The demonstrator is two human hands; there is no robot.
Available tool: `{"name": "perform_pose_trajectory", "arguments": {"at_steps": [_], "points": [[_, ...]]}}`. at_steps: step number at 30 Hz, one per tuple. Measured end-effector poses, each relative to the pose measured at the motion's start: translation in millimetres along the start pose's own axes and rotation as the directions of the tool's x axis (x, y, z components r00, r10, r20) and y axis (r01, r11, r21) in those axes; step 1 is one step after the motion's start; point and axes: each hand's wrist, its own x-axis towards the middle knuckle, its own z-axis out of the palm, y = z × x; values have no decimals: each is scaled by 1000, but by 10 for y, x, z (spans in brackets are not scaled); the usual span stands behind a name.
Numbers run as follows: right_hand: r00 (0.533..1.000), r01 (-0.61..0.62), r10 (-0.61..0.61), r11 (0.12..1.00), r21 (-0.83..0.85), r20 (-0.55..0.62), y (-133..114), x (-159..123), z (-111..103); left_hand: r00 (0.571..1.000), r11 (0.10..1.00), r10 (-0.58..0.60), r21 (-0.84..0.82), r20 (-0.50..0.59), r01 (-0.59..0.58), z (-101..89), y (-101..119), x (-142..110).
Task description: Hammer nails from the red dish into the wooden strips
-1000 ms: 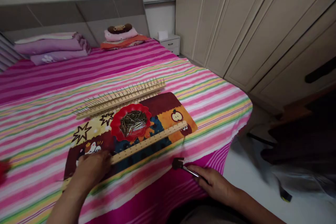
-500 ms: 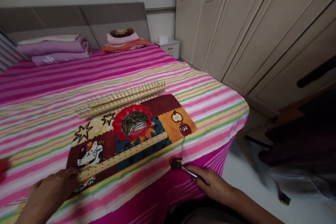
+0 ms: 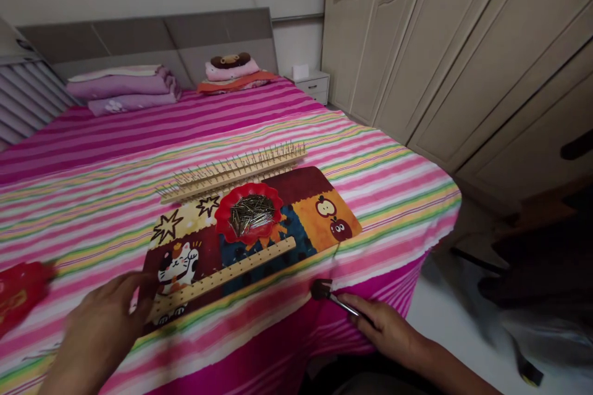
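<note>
My left hand (image 3: 104, 321) is at the near-left end of a wooden strip (image 3: 236, 268), its fingers closed on that end, partly blurred. Rows of small dark holes or nail tips run along the strip, which lies over a patterned mat (image 3: 301, 182). In my right hand (image 3: 382, 327) is a hammer (image 3: 340, 303) with a dark head and a metal shaft, held low over the bed's near edge. A red scalloped bowl (image 3: 225, 222) full of nails (image 3: 252, 215) sits on the mat, just beyond the strip.
Behind the bowl lie wooden strips (image 3: 231, 176) with many nails sticking up. A red object (image 3: 21, 296) is at the left edge. The striped bed (image 3: 393, 197) carries folded bedding (image 3: 125, 89) at its head. A wardrobe (image 3: 417, 43) stands to the right.
The view has turned slightly left. My left hand and the wooden strip have shifted a little left relative to the mat. My right hand keeps the hammer in much the same place.
</note>
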Motion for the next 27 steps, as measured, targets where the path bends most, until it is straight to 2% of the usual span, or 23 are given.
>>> {"name": "perform_pose_trajectory", "arguments": {"at_steps": [2, 5, 7, 10, 13, 17, 22, 27], "points": [[1000, -7, 7, 1000, -3, -5, -3, 9, 5, 995, 990, 104, -99, 2, -103, 13, 408, 54], [1000, -11, 11, 1000, 1, -3, -18, 17, -1, 962, 949, 256, -214, 93, -231, 157, 1014, 227], [1000, 1, -1, 1000, 2, 5, -32, 19, -12, 942, 944, 307, -173, 138, -282, 299, 1328, 387], [1000, 16, -16, 1000, 9, 17, -45, 25, -33, 907, 949, 310, -38, 285, -313, 501, 1624, 620], [999, 17, -18, 999, 40, 27, -42, 34, -51, 890, 959, 229, 63, 394, -275, 640, 1755, 769], [999, 28, -32, 995, 91, 40, -19, 40, -68, 898, 962, 165, 136, 407, -239, 718, 1798, 833], [998, 1, -11, 986, 167, 55, -13, 55, -83, 864, 952, 166, 150, 476, -265, 686, 1766, 833], [998, -1, -8, 986, 168, 54, -34, 71, -93, 846, 963, 194, 69, 496, -261, 654, 1682, 821]]}}
